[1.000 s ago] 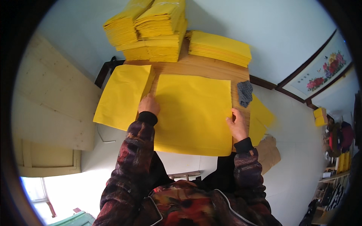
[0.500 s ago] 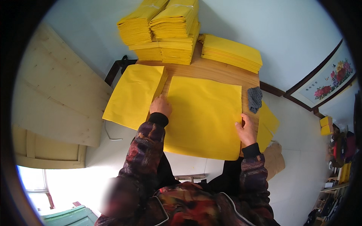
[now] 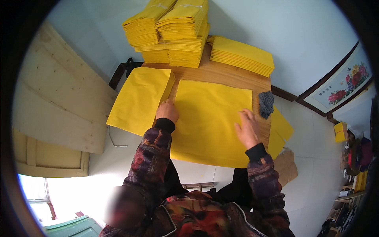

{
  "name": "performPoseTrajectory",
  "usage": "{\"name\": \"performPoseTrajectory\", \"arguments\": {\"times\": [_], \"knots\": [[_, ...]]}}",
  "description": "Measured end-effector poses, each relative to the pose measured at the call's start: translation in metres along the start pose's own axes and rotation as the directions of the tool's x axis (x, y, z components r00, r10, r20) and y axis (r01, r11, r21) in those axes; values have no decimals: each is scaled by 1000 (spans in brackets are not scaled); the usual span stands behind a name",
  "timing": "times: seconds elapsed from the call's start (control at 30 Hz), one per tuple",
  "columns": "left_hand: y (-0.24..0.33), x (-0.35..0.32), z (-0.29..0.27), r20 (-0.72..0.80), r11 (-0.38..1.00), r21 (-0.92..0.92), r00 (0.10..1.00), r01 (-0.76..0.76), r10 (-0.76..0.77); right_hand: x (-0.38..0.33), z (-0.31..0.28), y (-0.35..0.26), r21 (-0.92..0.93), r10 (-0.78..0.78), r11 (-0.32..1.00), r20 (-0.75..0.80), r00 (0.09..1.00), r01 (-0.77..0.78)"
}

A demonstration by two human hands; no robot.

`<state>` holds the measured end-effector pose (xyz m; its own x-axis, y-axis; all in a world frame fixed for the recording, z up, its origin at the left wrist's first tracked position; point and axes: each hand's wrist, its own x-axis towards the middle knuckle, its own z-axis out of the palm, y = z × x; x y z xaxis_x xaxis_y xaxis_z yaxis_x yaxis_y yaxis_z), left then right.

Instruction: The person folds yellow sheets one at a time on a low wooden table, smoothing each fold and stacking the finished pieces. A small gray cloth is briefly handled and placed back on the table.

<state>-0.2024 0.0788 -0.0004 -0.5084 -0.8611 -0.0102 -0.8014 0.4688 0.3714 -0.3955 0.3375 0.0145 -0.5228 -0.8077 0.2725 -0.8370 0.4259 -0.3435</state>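
A large yellow paper sheet [image 3: 213,122], or thin pile of sheets, lies flat on the wooden table in front of me, its near edge reaching over the table's front. At its left edge rests my left hand [image 3: 167,111], back upward, in the gap beside a stack of yellow paper [image 3: 138,98]. Its fingertips are mostly hidden, so I cannot tell whether they grip the edge. My right hand [image 3: 248,128] hovers over or lightly touches the sheet's right part, thumb apart from the bent fingers. I see nothing in it.
Tied bundles of yellow paper [image 3: 181,23] are piled at the table's back left. Another yellow stack [image 3: 241,55] lies at the back right. A grey cloth [image 3: 266,104] sits at the table's right edge [image 3: 260,83]. Beyond it, yellow pieces [image 3: 279,130] and brown paper [image 3: 286,166] lie lower down.
My right hand has left the sheet's right edge and moved inward and slightly away from me, over the sheet. The left hand and the sheet have barely moved.
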Motion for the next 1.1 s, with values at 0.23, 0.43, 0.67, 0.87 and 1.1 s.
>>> {"name": "performPoseTrajectory", "arguments": {"times": [0.23, 0.43, 0.67, 0.87, 1.1], "knots": [[-4, 0, 2, -3, 999, -19, 1000, -26, 26, 21, 26, -52, 85, -109, 992, 196, 975, 94], [-4, 0, 3, -9, 1000, -14, 1000, -26, 26, 18, 32, -73, 120, -216, 974, 243, 946, 192], [1, -2, -3, 13, 1000, -3, 1000, -7, 7, 16, 29, -76, 187, -262, 958, 268, 927, 217], [-2, -2, 3, -58, 999, -10, 997, -42, 42, 19, 30, -76, 236, -316, 937, 248, 916, 259], [1, -1, 1, 13, 1000, 10, 1000, -3, 3, 22, 37, -91, 277, -362, 917, 282, 888, 286]]}}
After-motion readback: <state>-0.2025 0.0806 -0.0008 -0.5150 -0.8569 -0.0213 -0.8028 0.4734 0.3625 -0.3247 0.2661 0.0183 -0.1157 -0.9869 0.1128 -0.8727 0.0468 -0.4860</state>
